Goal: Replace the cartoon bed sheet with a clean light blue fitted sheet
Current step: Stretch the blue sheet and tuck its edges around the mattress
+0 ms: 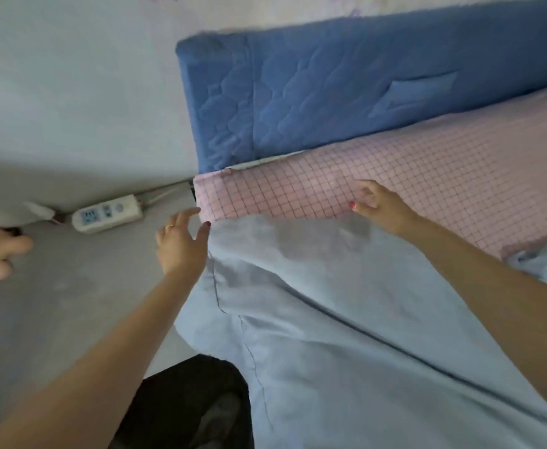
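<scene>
Lying across the near part of the bed, the light blue fitted sheet [346, 319] is covering the lower mattress w/ its edge stopping short of the corner, leaving the pink checked mattress cover [298, 196] showing up to the blue quilted headboard [298, 102]. Left hand [181, 244] is hovering open, fingers spread, just beside the sheet's corner edge. Right hand [379, 205] is resting on the pink cover at the sheet's edge; grip can't be told. White power strip [108, 213] is lying on the floor [71, 303] nearby.

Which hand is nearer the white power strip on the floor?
Left. The left hand hovers just right of the power strip; the right hand rests farther right on the pink mattress cover.
</scene>
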